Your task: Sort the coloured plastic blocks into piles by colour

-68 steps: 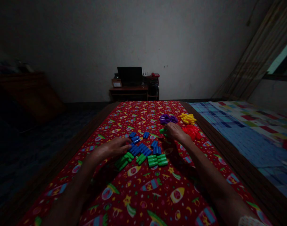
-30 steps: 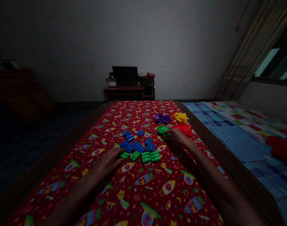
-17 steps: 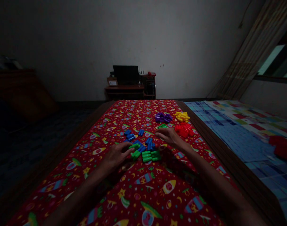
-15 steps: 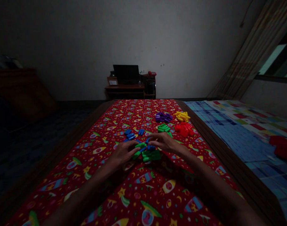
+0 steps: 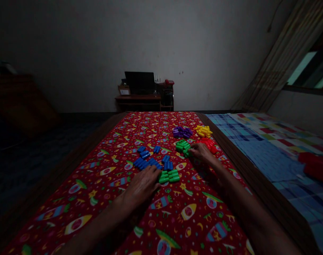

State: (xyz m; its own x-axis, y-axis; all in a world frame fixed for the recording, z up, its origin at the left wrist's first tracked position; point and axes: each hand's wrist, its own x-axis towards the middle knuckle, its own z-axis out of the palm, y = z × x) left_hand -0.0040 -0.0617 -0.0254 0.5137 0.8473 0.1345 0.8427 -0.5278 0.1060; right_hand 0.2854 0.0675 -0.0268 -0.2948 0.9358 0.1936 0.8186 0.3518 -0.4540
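Head view: left hand [image 5: 142, 187] is lying open on the blocks' near side, gripping nothing, touching green blocks [image 5: 168, 176]; right hand [image 5: 202, 152] is half-curled between green pile [image 5: 183, 147] and red blocks [image 5: 207, 143], grip unclear.

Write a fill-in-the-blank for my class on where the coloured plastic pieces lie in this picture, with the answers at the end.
The right hand lies between a green pile and a ____ pile.
Left of the yellow pieces lies a ____ pile.
The row of pieces just beyond the left hand on the printed cloth is ____.

Answers: red; purple; blue.
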